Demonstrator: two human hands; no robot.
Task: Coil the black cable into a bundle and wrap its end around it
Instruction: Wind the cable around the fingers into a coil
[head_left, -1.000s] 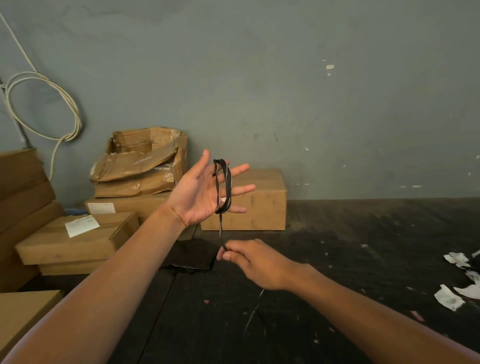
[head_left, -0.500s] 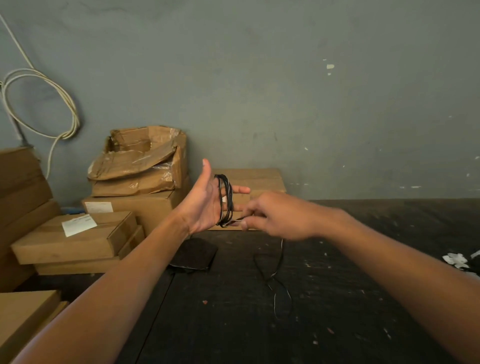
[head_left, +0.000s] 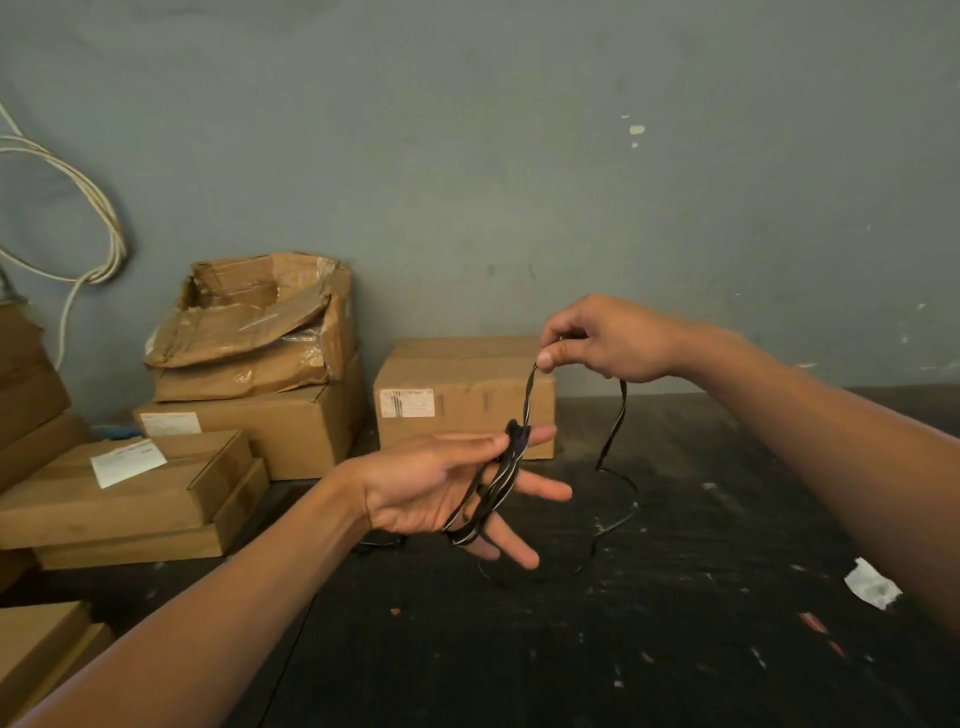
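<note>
The black cable (head_left: 493, 493) is looped several times around the straight, spread fingers of my left hand (head_left: 441, 488), which is held palm up above the dark table (head_left: 675, 649). My thumb lies against the loops near the index finger. My right hand (head_left: 602, 340) is raised up and to the right of it and pinches the cable between thumb and fingers. One strand runs taut from that pinch down to the loops. Another strand hangs from the right hand and trails in loose curves on the table.
Cardboard boxes (head_left: 462, 389) stand against the grey wall behind my hands, with more boxes (head_left: 130, 488) stacked at the left. A white cord (head_left: 98, 223) hangs on the wall at the left. Paper scraps (head_left: 872, 584) lie on the table at the right.
My right hand rose up and to the right, pulling the cable taut from the loops. My left hand dropped lower and turned palm up.
</note>
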